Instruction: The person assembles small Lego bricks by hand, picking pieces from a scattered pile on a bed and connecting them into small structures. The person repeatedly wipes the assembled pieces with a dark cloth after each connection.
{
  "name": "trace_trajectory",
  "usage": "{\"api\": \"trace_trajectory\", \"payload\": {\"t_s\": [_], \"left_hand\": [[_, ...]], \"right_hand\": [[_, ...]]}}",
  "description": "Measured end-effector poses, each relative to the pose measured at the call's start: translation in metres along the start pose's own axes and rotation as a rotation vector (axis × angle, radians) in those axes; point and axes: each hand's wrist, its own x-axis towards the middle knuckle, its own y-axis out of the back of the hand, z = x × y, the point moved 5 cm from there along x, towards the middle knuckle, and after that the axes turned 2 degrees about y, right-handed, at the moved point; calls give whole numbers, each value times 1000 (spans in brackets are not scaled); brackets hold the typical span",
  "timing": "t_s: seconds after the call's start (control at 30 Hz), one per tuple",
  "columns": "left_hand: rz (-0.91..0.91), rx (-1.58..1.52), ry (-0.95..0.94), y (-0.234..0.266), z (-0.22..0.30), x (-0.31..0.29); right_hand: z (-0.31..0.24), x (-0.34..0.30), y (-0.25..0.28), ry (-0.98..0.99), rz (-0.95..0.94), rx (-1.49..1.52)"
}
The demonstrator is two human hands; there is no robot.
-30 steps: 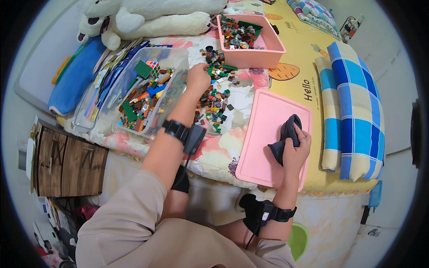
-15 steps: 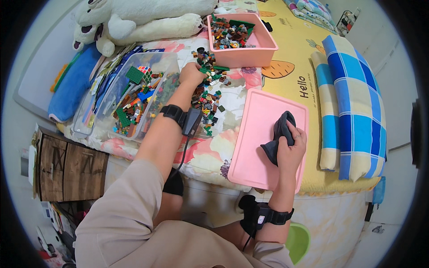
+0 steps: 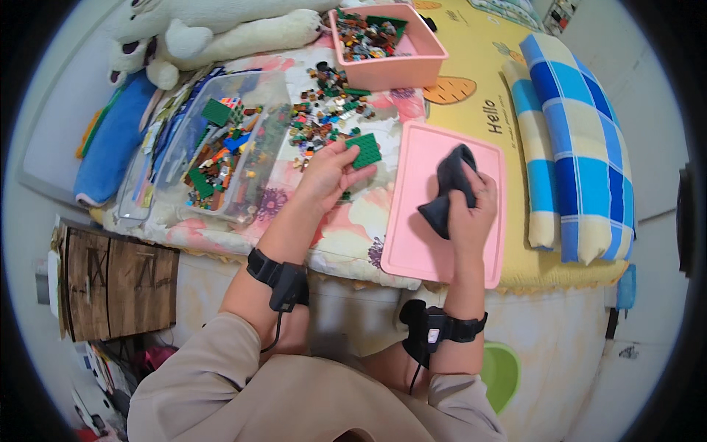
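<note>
Between the thumb and fingers of my left hand [image 3: 328, 173] is a green studded building plate [image 3: 363, 150], raised over the flowered cloth. My right hand [image 3: 473, 206] grips a dark grey cloth [image 3: 446, 193] above the pink lid [image 3: 412, 254], which lies flat on the bed. Loose building bricks [image 3: 317, 121] are scattered just beyond my left hand. Farther back, a pink bin [image 3: 394, 71] holds a heap of mixed bricks. To the left stands a clear plastic box [image 3: 258, 173] with bricks, green plates and a puzzle cube [image 3: 232, 109] inside.
A white plush bear [image 3: 243, 48] lies at the far left beside a blue cushion [image 3: 121, 144]. Folded checked bedding [image 3: 582, 155] rests on the right. Below the bed are a wooden cabinet [image 3: 118, 283] and a green basin [image 3: 502, 376].
My left hand has picked the green plate up from the scattered bricks and come nearer and to the right with it. The right hand keeps its hold on the cloth, slightly shifted.
</note>
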Motion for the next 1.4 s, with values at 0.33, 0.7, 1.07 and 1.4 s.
{"api": "trace_trajectory", "payload": {"t_s": [0.33, 0.7, 1.07, 1.4], "left_hand": [[-336, 155, -7, -63, -55, -17], [-336, -22, 81, -65, -50, -25], [-308, -194, 20, -55, -44, -4], [-311, -249, 164, -64, -64, -9]], "right_hand": [[-45, -25, -28, 184, -21, -281], [-30, -12, 8, 151, 36, -250], [-33, -29, -4, -36, -295, -311], [-30, -23, 8, 94, -44, -91]]}}
